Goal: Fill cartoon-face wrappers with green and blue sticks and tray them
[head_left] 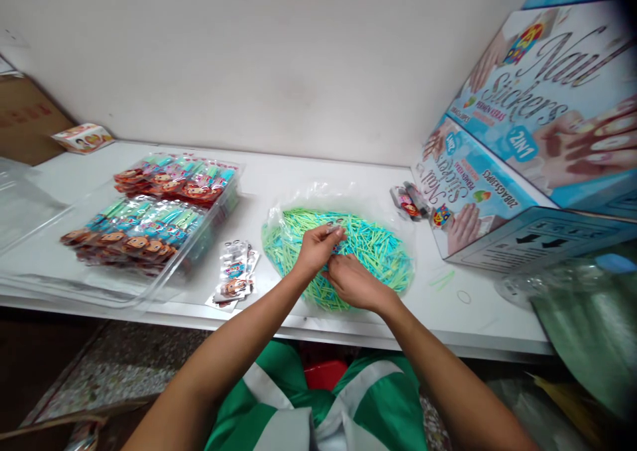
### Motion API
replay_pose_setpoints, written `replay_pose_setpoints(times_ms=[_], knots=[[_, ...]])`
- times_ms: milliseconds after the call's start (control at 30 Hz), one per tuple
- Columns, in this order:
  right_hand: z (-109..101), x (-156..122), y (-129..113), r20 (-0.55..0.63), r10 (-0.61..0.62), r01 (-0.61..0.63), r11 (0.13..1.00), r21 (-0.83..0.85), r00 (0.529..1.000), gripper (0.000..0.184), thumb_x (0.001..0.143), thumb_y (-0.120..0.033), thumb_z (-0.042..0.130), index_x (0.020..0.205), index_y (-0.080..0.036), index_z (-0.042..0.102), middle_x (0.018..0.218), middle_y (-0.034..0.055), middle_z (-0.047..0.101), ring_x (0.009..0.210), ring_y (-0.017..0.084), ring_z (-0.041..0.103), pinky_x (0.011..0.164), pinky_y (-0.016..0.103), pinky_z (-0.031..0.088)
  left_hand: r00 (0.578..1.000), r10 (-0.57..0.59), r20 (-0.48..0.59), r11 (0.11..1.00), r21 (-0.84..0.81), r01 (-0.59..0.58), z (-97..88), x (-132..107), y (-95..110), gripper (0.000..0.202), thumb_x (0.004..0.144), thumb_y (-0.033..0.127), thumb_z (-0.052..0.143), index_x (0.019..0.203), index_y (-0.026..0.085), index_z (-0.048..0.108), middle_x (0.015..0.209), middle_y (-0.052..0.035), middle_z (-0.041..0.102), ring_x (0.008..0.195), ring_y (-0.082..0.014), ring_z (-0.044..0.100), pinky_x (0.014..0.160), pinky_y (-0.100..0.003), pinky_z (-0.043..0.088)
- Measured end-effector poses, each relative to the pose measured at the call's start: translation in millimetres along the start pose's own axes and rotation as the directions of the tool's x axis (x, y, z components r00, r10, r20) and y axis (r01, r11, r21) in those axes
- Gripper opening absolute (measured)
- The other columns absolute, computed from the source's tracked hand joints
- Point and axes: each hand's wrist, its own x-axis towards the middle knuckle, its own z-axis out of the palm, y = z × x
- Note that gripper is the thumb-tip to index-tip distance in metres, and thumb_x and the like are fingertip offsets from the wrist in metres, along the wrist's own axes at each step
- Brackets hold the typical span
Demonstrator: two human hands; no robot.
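Note:
Above an open clear plastic bag [402, 272] heaped with thin green and blue sticks [368, 235], both my hands meet. My left hand [318, 247] pinches a small printed packet [338, 229], mostly covered by the fingers. Just below it, close to the packet's lower end, my right hand [354, 282] is closed; its fingertips hide whatever they grip. A small stack of flat printed packets [233, 272] lies on the table left of the bag. Farther left, a clear plastic tub [172, 275] holds rows of filled packets [144, 232] with coloured sticks inside.
Large blue "Nail Stickers" boxes [497, 166] stand at the right. Beside them lie a few small packets [411, 201], loose green sticks [442, 278] and a rubber band [464, 296]. A clear bottle [527, 285] lies at the right edge. A small carton [83, 138] sits back left.

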Motion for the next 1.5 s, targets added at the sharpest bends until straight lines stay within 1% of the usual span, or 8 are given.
replay_pose_setpoints(times_ms=[133,300,367,467,567,767,1133,1500], knots=[[-5.2,-1.3,1.1,-0.083,0.094,-0.051,0.906,0.42,0.992,0.026,0.09,-0.039,0.039,0.078,-0.02,0.051,0.077,0.0038,0.058,0.077,0.019,0.054,0.079,0.036,0.039,0.972,0.075,-0.221,0.996,-0.02,-0.081,-3.4,-0.3,-0.4,0.035,0.063,0.043,0.072,0.081,0.013,0.07,0.078,-0.0071,0.069,0.076,-0.0177,0.063,0.065,-0.026,0.046],[2.8,14.1,-29.5,-0.342,0.415,0.264,0.235,0.936,0.843,0.027,0.09,-0.049,0.037,0.086,-0.024,0.047,0.085,0.0008,0.057,0.084,0.016,0.057,0.08,0.035,0.044,0.906,0.048,-0.42,0.975,-0.176,-0.133,6.4,-3.7,-3.1,0.036,0.067,0.043,0.069,0.085,0.013,0.065,0.085,-0.0074,0.068,0.079,-0.0155,0.063,0.072,-0.027,0.048],[13.1,22.2,-42.5,-0.373,0.505,0.34,0.16,0.927,0.779,0.028,0.089,-0.05,0.039,0.085,-0.023,0.046,0.087,0.0026,0.057,0.09,0.016,0.057,0.084,0.034,0.044,0.903,-0.023,-0.429,0.958,-0.267,-0.103,15.0,-7.8,-7.6,0.035,0.068,0.042,0.068,0.086,0.013,0.064,0.086,-0.0074,0.068,0.076,-0.0144,0.062,0.071,-0.027,0.048],[19.6,21.8,-44.6,-0.38,0.502,0.281,0.264,0.923,0.776,0.03,0.09,-0.049,0.037,0.084,-0.022,0.048,0.09,0.0039,0.058,0.094,0.016,0.055,0.087,0.031,0.043,0.925,-0.086,-0.369,0.952,-0.303,-0.032,15.3,-14.8,-13.2,0.033,0.068,0.04,0.069,0.084,0.012,0.064,0.081,-0.0069,0.067,0.069,-0.0125,0.061,0.066,-0.025,0.048],[5.6,7.2,-26.6,-0.267,0.33,0.058,0.527,0.848,0.905,0.032,0.091,-0.049,0.035,0.082,-0.021,0.048,0.086,0.0035,0.059,0.083,0.015,0.056,0.079,0.03,0.045,0.968,-0.082,-0.235,0.987,-0.157,0.046,-1.9,-22.7,-14.7,0.031,0.063,0.037,0.073,0.075,0.009,0.067,0.069,-0.0055,0.066,0.06,-0.0116,0.057,0.061,-0.024,0.046],[-40.1,-11.2,-0.4,-0.103,0.064,-0.042,0.978,0.205,0.993,0.023,0.094,-0.042,0.03,0.088,-0.022,0.04,0.073,0.0003,0.053,0.067,0.016,0.053,0.062,0.029,0.04,0.986,-0.154,-0.057,0.987,0.043,0.157,-30.2,-41.3,-10.1,0.029,0.058,0.034,0.077,0.067,0.009,0.068,0.06,-0.0034,0.064,0.054,-0.0108,0.054,0.055,-0.023,0.041],[-65.0,-7.5,-19.0,0.124,-0.036,0.086,0.899,-0.429,0.992,0.019,0.095,-0.032,0.03,0.094,-0.019,0.044,0.085,0.0061,0.061,0.071,0.018,0.058,0.057,0.026,0.03,0.989,0.141,0.043,0.809,0.571,-0.14,-37.3,-54.5,-1.0,0.022,0.072,0.036,0.065,0.068,0.014,0.065,0.064,-0.0004,0.062,0.063,-0.0132,0.054,0.06,-0.023,0.038],[-51.7,-6.4,-25.4,0.263,0.104,0.055,0.844,-0.534,0.959,0.035,0.083,-0.005,0.037,0.116,-0.01,0.047,0.096,0.0162,0.065,0.081,0.027,0.064,0.062,0.032,0.042,0.845,0.243,0.476,-0.015,0.873,-0.487,-35.8,-65.5,12.8,0.019,0.088,0.022,0.043,0.091,0.017,0.062,0.079,-0.0075,0.065,0.08,-0.0215,0.057,0.078,-0.036,0.034]])
